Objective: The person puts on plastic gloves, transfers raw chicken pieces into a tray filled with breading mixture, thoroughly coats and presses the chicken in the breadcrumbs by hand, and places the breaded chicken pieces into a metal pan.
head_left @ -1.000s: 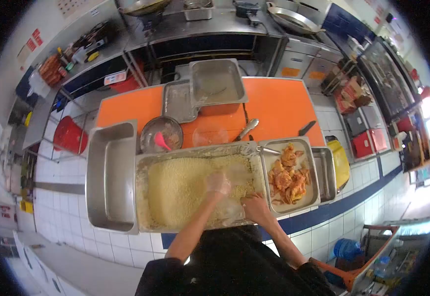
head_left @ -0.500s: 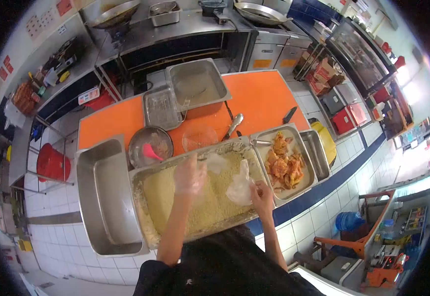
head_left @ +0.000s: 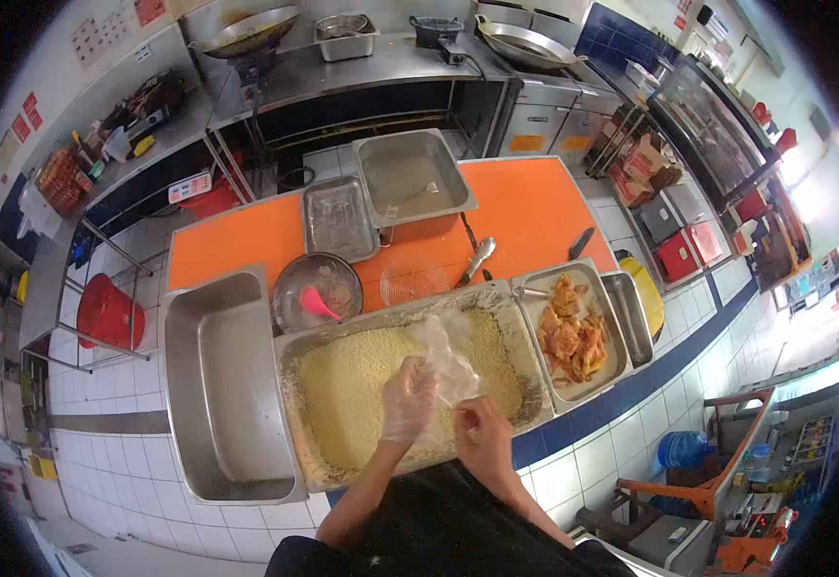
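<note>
Glove (head_left: 455,373) now just beside left hand (head_left: 410,399)

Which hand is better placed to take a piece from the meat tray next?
Right hand, probably: it's nearer the meat tray than the left hand, though seemingly pinching a clear glove.

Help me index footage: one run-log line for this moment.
left hand: gloved; right hand: bare, pinching plastic glove; below: pale crumbs in pan; beside: meat pieces in tray
</note>
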Action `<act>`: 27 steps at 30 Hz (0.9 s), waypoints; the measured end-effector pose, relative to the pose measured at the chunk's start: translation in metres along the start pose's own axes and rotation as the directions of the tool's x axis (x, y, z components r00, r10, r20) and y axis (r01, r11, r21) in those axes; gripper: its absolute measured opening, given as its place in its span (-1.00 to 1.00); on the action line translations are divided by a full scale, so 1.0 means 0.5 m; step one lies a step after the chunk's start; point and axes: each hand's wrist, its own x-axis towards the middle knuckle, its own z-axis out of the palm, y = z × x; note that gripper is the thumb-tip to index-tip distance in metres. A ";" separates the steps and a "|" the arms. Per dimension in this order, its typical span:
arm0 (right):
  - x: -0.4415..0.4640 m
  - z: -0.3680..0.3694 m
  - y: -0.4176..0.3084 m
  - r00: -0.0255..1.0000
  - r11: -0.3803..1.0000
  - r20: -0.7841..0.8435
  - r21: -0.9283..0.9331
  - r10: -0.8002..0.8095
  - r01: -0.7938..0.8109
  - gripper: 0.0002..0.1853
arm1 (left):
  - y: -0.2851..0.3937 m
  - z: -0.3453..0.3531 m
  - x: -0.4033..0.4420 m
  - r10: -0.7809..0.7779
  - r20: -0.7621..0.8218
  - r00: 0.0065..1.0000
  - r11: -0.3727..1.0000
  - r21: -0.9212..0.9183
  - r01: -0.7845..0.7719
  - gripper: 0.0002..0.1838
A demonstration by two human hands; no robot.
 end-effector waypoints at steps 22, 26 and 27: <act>0.131 0.186 0.140 0.811 -0.307 0.585 0.773 0.002 -0.556 -0.41 | 0.030 0.009 -0.020 0.564 -0.043 0.825 0.706 0.542 -0.455 -0.85; 0.155 0.157 0.126 0.842 -0.096 0.534 0.836 -0.078 -0.540 -0.34 | 0.046 0.005 -0.042 0.361 0.074 0.930 0.914 0.168 -0.368 -0.91; 0.159 0.146 0.119 0.845 -0.099 0.530 0.839 -0.072 -0.535 -0.34 | 0.046 0.001 -0.046 0.266 0.126 0.956 0.948 0.146 -0.283 -0.93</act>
